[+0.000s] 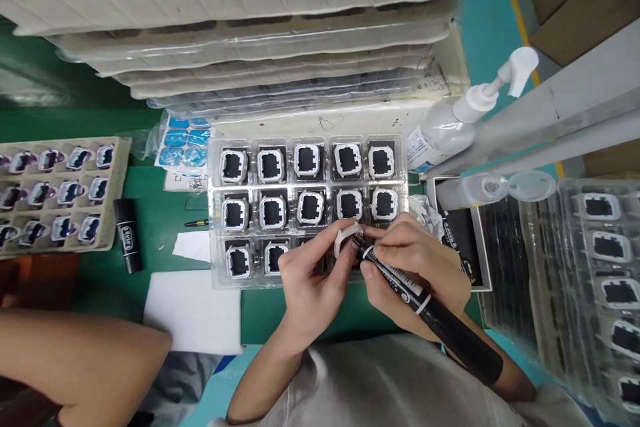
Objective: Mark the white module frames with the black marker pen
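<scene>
Between its thumb and fingers, my left hand [313, 280] pinches a small white frame [346, 235], held over the lower right of the clear plastic tray [215, 213]. My right hand [420, 270] grips a thick black marker [425, 310], its tip touching or very near the white frame. Rows of white square frames with dark centres, such as this seated frame [273, 212], lie in the tray's pockets. The two hands and the marker hide part of the tray's bottom row.
Stacked trays [250, 13] stand behind. A pump bottle [445, 130] and another clear bottle [465, 191] are at right, beside more trays [570, 247]. Left are a second marker [128, 235], white foam [195, 313], a beige tray [117, 193] and another person's arm [75, 360].
</scene>
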Available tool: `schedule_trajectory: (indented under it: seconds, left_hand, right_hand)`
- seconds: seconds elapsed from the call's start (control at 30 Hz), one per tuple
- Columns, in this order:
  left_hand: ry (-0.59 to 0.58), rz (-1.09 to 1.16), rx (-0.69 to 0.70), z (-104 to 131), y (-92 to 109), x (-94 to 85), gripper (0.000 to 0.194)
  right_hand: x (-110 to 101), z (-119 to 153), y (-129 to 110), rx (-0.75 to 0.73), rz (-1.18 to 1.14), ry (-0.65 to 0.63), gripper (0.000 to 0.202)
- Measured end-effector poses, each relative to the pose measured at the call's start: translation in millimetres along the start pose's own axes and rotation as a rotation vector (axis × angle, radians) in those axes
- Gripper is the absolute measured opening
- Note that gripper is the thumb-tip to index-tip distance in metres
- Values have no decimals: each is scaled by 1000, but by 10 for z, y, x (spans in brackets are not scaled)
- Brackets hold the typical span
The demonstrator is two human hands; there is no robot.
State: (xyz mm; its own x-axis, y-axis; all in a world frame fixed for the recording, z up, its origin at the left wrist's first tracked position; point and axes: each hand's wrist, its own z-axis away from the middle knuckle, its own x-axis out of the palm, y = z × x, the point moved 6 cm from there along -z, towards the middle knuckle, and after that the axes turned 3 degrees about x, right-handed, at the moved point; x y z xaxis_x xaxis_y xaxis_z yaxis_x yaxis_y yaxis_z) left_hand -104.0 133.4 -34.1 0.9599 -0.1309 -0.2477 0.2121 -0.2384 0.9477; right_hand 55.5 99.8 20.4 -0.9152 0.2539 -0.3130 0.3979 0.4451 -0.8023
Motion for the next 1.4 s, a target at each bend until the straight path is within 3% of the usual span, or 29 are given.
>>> schedule_trajectory:
  seconds: [0.5, 1.4]
  left_hand:
    - [-24, -27, 2, -5, 6, 1, 27]
    - [-4, -22, -51, 27, -39, 3, 28]
  right_hand:
    - [-26, -32, 2, 59, 5, -19, 29]
    - [14, 37, 23, 47, 28, 82, 24]
